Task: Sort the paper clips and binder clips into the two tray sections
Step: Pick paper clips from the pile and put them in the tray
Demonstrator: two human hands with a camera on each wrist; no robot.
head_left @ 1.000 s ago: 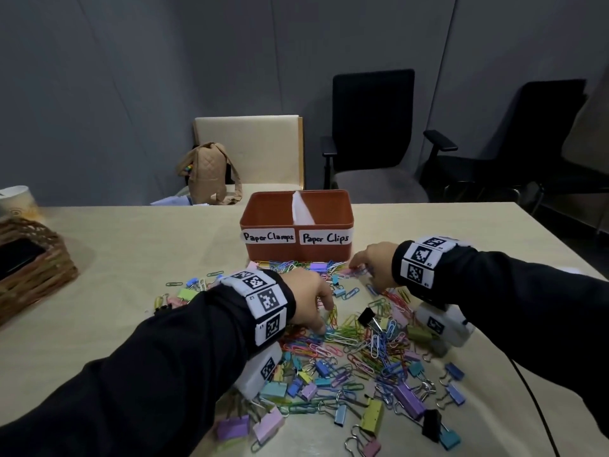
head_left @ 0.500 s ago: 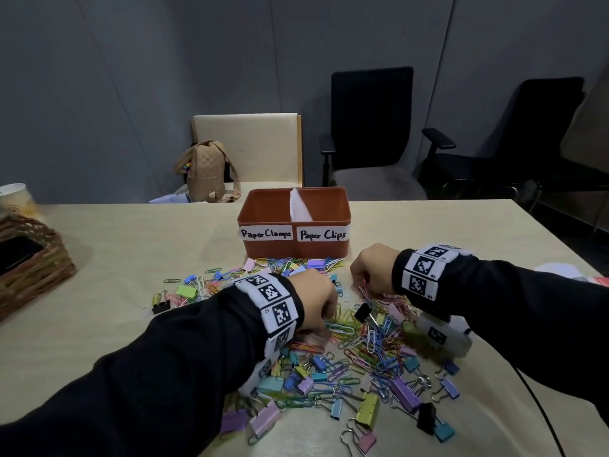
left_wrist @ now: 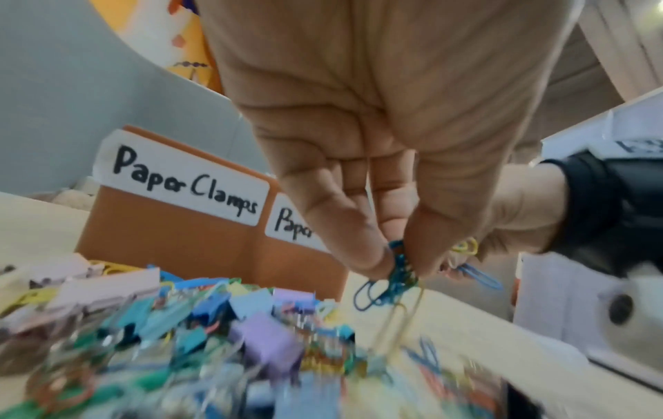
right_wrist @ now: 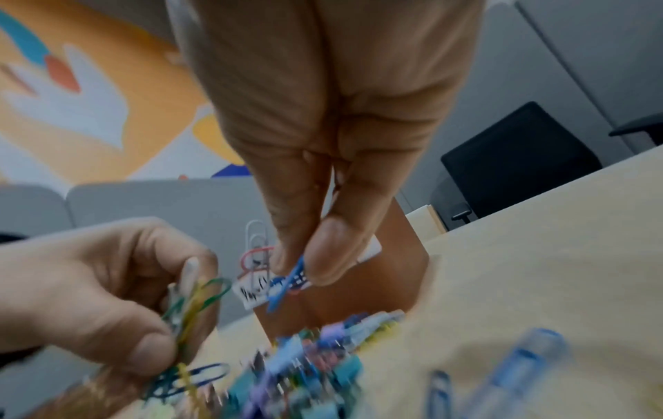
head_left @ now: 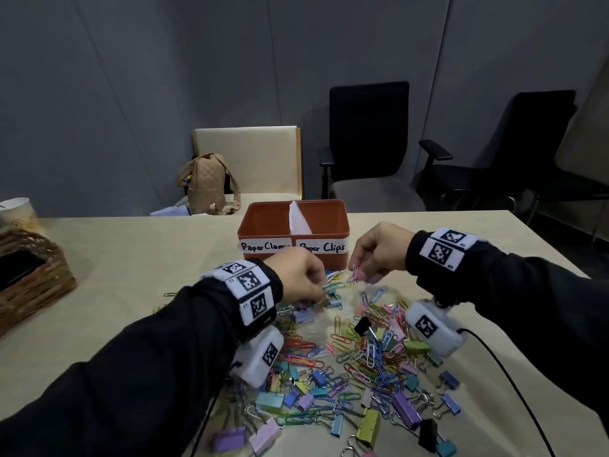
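Left hand [head_left: 298,275] grip pinches a green-yellow wire paper clip bunch [left_wrist: 398,272]. Right hand [head_left: 379,250] grip pinches blue-pink wire paper clips [head_left: 355,273]. Orange plastic 2-section tray [head_left: 263,222] at 12 o'clock of the mixed clip pile [head_left: 356,357] on the beige counter [head_left: 131,258].

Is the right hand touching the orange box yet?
Apart. In the head view the right hand, pinching paper clips, sits beside and in front of the orange box, with bare table showing between them.
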